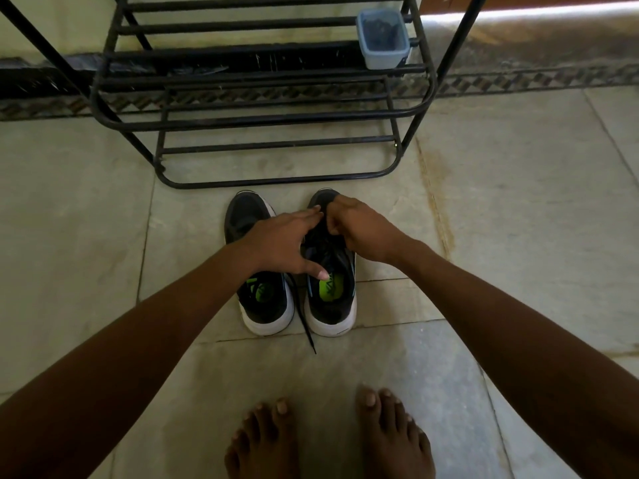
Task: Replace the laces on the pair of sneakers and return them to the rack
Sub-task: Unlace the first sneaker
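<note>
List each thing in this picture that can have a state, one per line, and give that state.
Left sneaker: on the floor, upright, partly under the left hand.
Right sneaker: on the floor, upright, being laced.
Lace: loose end trailing onto the floor between the sneakers.
Left hand: fingers straight, resting across the sneakers.
Right hand: curled, pinching at the lacing.
Rack: no sneakers on it.
Tub: on the rack, upright.
</note>
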The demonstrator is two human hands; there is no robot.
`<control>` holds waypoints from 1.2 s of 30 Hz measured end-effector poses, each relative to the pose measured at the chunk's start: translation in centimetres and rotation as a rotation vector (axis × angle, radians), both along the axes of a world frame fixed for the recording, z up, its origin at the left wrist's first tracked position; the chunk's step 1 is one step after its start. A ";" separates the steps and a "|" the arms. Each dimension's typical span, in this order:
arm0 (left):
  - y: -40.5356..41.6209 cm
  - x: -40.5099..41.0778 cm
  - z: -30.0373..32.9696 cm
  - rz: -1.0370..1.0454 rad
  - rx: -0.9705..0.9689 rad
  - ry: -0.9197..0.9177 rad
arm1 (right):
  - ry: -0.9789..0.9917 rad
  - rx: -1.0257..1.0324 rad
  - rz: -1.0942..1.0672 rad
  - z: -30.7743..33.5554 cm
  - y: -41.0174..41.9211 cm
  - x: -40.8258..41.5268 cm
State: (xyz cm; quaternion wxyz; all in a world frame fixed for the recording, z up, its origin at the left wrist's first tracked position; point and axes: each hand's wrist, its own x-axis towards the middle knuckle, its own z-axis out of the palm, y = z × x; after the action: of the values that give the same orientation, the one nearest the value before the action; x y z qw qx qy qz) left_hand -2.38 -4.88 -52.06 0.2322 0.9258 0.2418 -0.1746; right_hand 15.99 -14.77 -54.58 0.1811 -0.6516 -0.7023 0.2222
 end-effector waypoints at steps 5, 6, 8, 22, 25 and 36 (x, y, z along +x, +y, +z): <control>-0.3 0.2 0.0 0.002 0.011 0.000 | 0.059 0.045 -0.004 -0.7 -0.8 0.0; -0.3 0.2 0.0 -0.001 0.016 -0.001 | 0.086 0.035 0.014 -0.5 -0.7 0.2; -0.3 0.2 0.1 -0.006 0.017 -0.015 | 0.161 -0.019 0.038 0.2 -0.5 0.5; -1.3 1.4 2.0 -0.097 0.263 0.164 | 0.499 -0.263 0.026 1.9 -0.5 2.8; -1.5 1.4 1.8 -0.098 0.256 0.168 | 0.446 -0.269 0.011 1.4 -1.2 2.7; -1.5 1.2 1.7 -0.096 0.248 0.154 | -0.026 -0.116 0.089 1.7 -0.7 1.5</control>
State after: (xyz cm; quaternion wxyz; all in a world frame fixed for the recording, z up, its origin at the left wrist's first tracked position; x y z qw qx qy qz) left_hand -1.13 -6.33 -50.40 0.0884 0.9418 0.2341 -0.2246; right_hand 17.47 -15.47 -52.84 0.1236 -0.6321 -0.7187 0.2619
